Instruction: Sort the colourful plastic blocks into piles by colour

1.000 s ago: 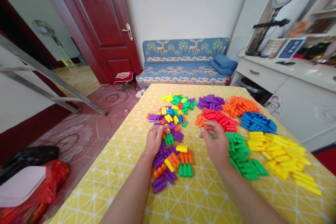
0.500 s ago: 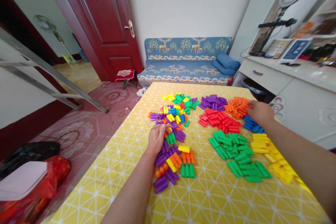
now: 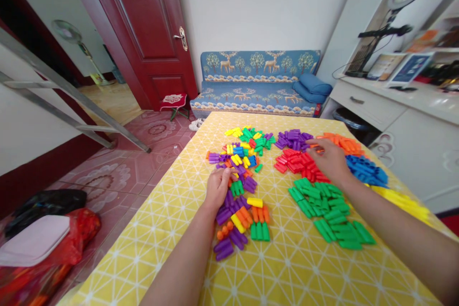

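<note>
My left hand (image 3: 218,186) rests at the left edge of a mixed heap of plastic building pieces, beside some purple pieces (image 3: 250,183) and a green piece (image 3: 237,188). Its fingers are curled together; whatever may be in them is hidden. Over the sorted heaps hangs my right hand (image 3: 330,158), fingers pointing left and apart, with nothing visible in them. Beneath and around it lie red pieces (image 3: 292,161), purple pieces (image 3: 294,139) and orange pieces (image 3: 349,145). Nearer me are green pieces (image 3: 319,201); blue pieces (image 3: 366,170) and yellow pieces (image 3: 405,202) lie right, partly behind my forearm.
A yellow patterned cloth (image 3: 279,267) covers the table. Beyond its far edge stands a blue sofa (image 3: 251,91). To the right is a white cabinet (image 3: 416,129); a metal ladder (image 3: 100,114) and bags (image 3: 84,236) are at the left.
My right hand has moved left from the orange pieces to above the red and purple heaps, uncovering more of the blue pieces. My left hand stays at the mixed heap.
</note>
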`<state>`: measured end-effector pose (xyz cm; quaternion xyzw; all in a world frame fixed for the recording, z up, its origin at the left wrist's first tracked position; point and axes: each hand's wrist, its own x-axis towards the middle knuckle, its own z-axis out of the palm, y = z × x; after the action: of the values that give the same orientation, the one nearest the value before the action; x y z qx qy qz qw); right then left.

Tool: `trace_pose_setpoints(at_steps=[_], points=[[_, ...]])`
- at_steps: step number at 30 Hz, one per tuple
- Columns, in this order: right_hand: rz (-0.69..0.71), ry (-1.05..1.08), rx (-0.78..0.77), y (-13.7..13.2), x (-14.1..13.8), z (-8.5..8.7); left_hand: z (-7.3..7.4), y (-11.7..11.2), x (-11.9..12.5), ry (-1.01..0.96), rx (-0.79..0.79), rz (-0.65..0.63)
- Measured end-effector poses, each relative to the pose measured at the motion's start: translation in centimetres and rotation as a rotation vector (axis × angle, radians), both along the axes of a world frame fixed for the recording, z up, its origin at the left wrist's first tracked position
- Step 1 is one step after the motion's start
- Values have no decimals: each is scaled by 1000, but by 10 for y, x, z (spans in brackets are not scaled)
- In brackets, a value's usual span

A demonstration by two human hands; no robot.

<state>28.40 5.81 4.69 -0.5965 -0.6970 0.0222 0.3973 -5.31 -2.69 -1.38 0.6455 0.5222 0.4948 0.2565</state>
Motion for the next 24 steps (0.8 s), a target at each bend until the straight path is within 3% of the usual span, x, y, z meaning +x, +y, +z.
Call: trace_pose_setpoints(at_steps=[4,7,11,14,24], points=[[503,50,-337,-69,-72,-7,1,-1,0,10,6,-1],[664,24,-412,-104,-106,-27,2,-2,1,22,11,6],[545,234,-355,-113,-126,-61,3,-3,1,34,18,3],[416,451,-341,-111,-131,-77,2,-2,1,38,27,4],[315,663,-277,-119,-132,-74,1,-1,0,7,19,-6]])
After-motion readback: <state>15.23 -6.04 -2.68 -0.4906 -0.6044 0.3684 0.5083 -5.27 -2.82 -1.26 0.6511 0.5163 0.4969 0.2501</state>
